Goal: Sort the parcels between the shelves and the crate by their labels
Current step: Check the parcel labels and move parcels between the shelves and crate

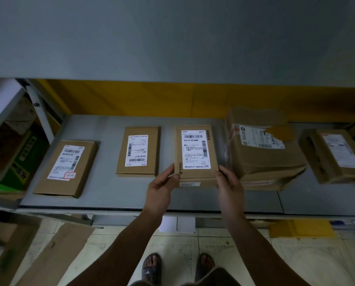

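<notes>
Cardboard parcel (195, 149), gripped at its near corners by the left hand (162, 187) and right hand (230, 186), is among four other parcels (138, 150) on the shelf (110, 195), so sorting looks unfinished.

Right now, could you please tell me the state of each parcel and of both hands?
Held parcel: gripped by both hands, label up.
Left hand: grips that parcel's near left corner.
Right hand: grips its near right corner.
Left parcel: flat on shelf, label up.
Second parcel: flat, label up, print upside down.
Crumpled parcel: dented, creased, label up.
Right parcel: label up, blurred.
</notes>
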